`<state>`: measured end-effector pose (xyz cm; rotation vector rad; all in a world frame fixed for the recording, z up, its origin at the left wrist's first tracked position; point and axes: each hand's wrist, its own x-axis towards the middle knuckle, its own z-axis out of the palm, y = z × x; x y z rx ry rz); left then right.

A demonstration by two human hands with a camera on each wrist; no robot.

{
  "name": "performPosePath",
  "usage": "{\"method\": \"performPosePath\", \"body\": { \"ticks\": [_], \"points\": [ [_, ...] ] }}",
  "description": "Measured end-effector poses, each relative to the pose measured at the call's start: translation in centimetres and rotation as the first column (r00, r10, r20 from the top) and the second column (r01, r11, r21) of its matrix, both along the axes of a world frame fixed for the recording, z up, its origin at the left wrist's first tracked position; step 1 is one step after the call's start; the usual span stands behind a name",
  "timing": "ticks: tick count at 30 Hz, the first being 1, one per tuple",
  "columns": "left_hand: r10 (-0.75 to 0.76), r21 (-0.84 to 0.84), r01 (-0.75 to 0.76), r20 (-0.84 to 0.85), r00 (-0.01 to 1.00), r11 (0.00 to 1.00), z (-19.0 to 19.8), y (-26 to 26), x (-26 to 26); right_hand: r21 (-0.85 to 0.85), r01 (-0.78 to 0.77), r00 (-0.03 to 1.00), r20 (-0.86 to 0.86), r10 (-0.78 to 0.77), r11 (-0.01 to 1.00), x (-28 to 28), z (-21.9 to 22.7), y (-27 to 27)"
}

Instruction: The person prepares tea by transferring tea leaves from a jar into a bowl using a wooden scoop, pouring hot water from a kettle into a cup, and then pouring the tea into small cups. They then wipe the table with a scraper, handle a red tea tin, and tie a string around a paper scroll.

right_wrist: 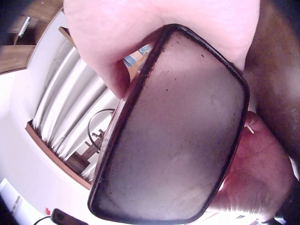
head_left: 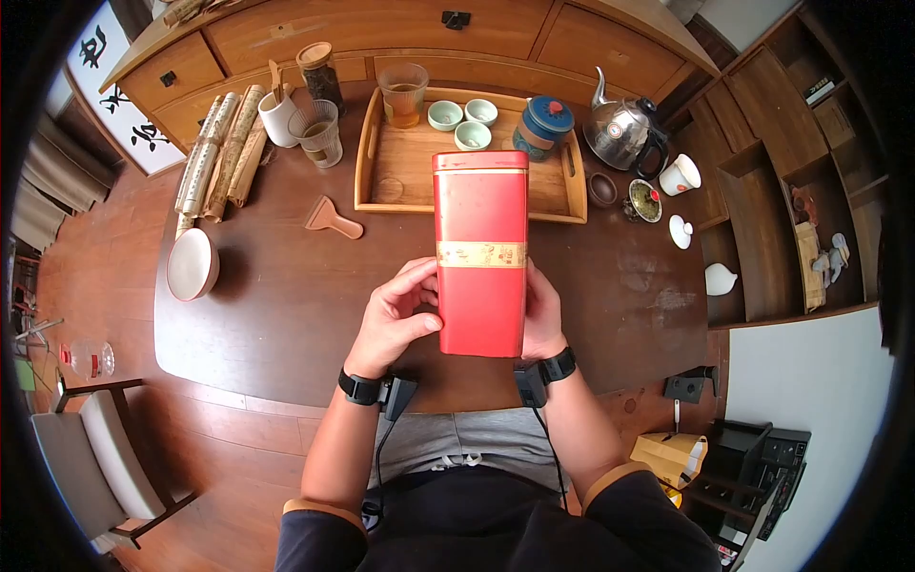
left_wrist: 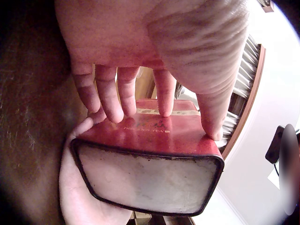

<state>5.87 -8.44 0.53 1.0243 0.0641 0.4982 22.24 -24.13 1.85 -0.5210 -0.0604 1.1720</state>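
Note:
A tall red tin (head_left: 482,305) with a gold band is held up over the table's near side, its lid toward the tray. The left hand (head_left: 398,315) grips its left side, thumb near the lower edge; in the left wrist view that hand (left_wrist: 154,51) has its fingertips and thumb on the red face of the tin (left_wrist: 154,136). On the tin's right side the right hand (head_left: 543,313) holds it, fingers partly hidden behind. The tin's dull metal base (right_wrist: 173,126) fills much of the right wrist view, with the right hand (right_wrist: 159,33) around its edge.
Behind the tin is a wooden tray (head_left: 410,195) with green cups (head_left: 472,135), a glass and a blue canister (head_left: 543,128). To the right stand a kettle (head_left: 620,133) and a gaiwan; leftward are a scraper (head_left: 334,219), bowl (head_left: 193,264) and bamboo scrolls (head_left: 219,153).

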Motion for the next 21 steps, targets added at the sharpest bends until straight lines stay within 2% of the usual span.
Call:
{"method": "performPosePath", "body": {
  "ticks": [4,10,16,21],
  "points": [
    [0.0,-0.006,0.0,-0.007,1.0,1.0,0.29,-0.06,0.01,0.027,-0.014,1.0,0.007,0.014,1.0,-0.06,0.23,0.04],
    [0.01,0.001,-0.011,0.016,1.0,1.0,0.3,-0.03,-0.04,-0.029,-0.007,1.0,-0.022,0.006,1.0,0.07,-0.38,0.11],
    [-0.002,-0.009,0.002,0.013,1.0,1.0,0.35,0.05,-0.04,0.014,0.021,0.999,0.038,-0.021,1.0,0.01,-0.33,0.09],
    [-0.009,-0.017,0.009,0.006,1.0,1.0,0.0,0.07,-0.21,-0.021,0.032,0.999,0.043,-0.031,0.999,-0.11,0.05,0.0]
  ]
}}
